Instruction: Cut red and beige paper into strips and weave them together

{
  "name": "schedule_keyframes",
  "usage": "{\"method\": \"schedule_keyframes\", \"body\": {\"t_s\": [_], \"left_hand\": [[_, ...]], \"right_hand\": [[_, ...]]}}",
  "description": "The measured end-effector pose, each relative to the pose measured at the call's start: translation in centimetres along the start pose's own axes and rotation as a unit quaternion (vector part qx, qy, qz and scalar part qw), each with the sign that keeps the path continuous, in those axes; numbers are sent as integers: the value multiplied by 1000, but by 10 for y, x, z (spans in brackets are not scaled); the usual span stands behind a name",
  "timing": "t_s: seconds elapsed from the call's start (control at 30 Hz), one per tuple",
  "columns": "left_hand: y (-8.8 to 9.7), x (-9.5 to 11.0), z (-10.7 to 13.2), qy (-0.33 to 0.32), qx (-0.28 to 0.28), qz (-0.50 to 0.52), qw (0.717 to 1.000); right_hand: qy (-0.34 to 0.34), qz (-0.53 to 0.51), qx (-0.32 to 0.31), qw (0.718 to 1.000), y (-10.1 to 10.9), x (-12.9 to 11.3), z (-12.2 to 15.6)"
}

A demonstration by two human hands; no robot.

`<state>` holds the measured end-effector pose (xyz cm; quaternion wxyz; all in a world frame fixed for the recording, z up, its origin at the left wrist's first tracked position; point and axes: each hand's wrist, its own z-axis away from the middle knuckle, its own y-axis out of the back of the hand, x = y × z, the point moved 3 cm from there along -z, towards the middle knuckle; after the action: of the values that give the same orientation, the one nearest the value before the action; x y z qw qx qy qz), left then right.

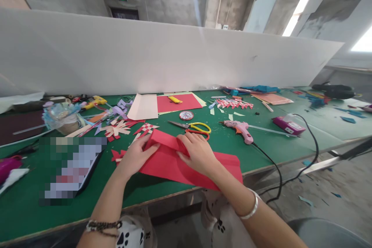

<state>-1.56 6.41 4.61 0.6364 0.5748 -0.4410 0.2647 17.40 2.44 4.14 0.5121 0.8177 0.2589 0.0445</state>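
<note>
A large sheet of red paper (174, 164) lies at the front edge of the green table, its far edge folded over towards me. My left hand (136, 157) grips the fold's left end between thumb and fingers. My right hand (199, 151) holds the same fold farther right, thumb on the near side and fingers on top. Just beyond the paper are scissors (193, 127) with one yellow and one red handle, blades apart. Woven red and white paper pieces (147, 128) lie beyond my left hand. A pink glue gun (241, 128) rests to the right.
Farther back lie a red sheet (186, 102) with a yellow cutter (174, 100) on it, and a round tin (186, 115). A pixelated device (74, 170) is at left. A purple box (288, 125) and black cable (279, 170) are at right. A white partition (162, 58) stands behind.
</note>
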Motion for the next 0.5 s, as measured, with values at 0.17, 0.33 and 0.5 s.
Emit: {"method": "schedule_keyframes", "body": {"t_s": [0.17, 0.33, 0.5], "left_hand": [[-4, -2, -4, -70, 35, -118, 990], [-1, 3, -3, -113, 172, -260, 944], [0, 19, 6, -149, 264, -369, 879]], "right_hand": [[-62, -63, -1, 996, 7, 7, -14], [-87, -209, -83, 970, 10, 18, -20], [-77, -333, -219, 914, 10, 21, -16]]}}
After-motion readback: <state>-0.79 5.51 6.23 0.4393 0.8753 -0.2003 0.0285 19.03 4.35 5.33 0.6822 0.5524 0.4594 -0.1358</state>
